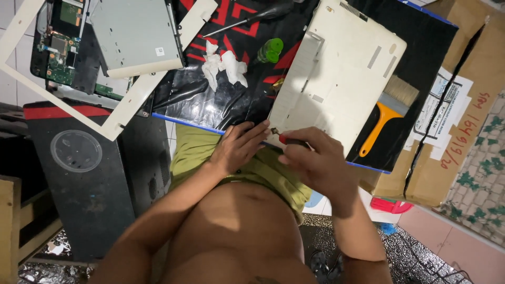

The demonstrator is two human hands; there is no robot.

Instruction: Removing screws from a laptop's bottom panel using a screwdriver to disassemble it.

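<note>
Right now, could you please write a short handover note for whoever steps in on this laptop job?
Left hand: open, fingertips steadying the near corner of the white laptop base.
Right hand: shut on a red-handled screwdriver, tip at that corner.
Done: white bezel frame and circuit board lie apart, left.
Left: the base cover is still on; whether this corner's screw is out cannot be seen.
Nearby: orange-handled brush, green-handled screwdriver.

White laptop base [342,68]; orange brush handle [374,131]; black-red mat [221,100]; green shorts [200,150].
</note>
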